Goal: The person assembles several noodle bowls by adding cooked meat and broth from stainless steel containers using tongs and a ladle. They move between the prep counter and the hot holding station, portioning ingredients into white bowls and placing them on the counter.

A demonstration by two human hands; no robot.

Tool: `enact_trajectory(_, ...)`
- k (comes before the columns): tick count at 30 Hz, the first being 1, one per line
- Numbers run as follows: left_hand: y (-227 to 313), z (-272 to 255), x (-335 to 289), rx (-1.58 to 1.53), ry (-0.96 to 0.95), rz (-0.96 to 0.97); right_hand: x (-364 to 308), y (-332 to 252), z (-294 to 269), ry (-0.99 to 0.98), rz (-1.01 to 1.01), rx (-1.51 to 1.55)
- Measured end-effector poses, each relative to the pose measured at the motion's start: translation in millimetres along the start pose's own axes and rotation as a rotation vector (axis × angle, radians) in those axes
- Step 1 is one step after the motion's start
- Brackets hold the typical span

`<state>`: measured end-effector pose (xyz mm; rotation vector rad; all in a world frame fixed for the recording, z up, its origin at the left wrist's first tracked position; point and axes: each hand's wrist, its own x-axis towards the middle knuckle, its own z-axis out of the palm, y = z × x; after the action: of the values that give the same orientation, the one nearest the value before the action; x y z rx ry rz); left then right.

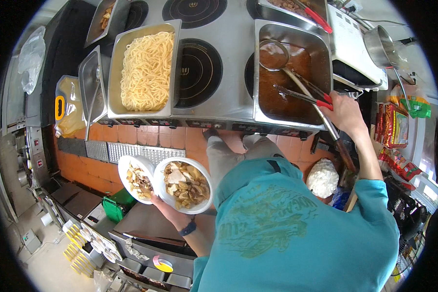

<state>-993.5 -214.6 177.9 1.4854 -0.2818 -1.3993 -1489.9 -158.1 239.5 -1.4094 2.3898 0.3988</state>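
My left hand [173,212] is closed on two white bowls side by side; its fingers go partly out of sight beneath them. Both the left bowl [122,176] and the right bowl [205,203] hold brown and pale chunks of food. My right hand [344,114] grips red-handled tongs [297,95], whose tips reach over a steel pan [259,109] of brown sauce [287,107]. A round mesh strainer [273,54] lies in that pan, its long handle running out under my right hand. Left of it stands a steel pan [113,92] of pale noodles [148,73].
The pans sit on a steel cooktop [228,58] with black round hobs [197,73]. At the back right, another pan carries a second pair of red-handled tongs [319,18]. A yellowish plastic jug [72,104] stands left. A white filled bag [322,179] lies low at the right.
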Motion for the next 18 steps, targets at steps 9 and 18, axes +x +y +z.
enact_trajectory(9, 49.5, -44.8, 74.6, -0.032, -0.075, 0.062, -13.5, -46.1, 1.6, 0.031, 0.071, -0.101)
enact_trajectory(18, 91.1, -85.2, 145.4, -0.137, -0.090, 0.082, 55.0, -277.0, 23.5, -0.088, -0.330, 0.888)
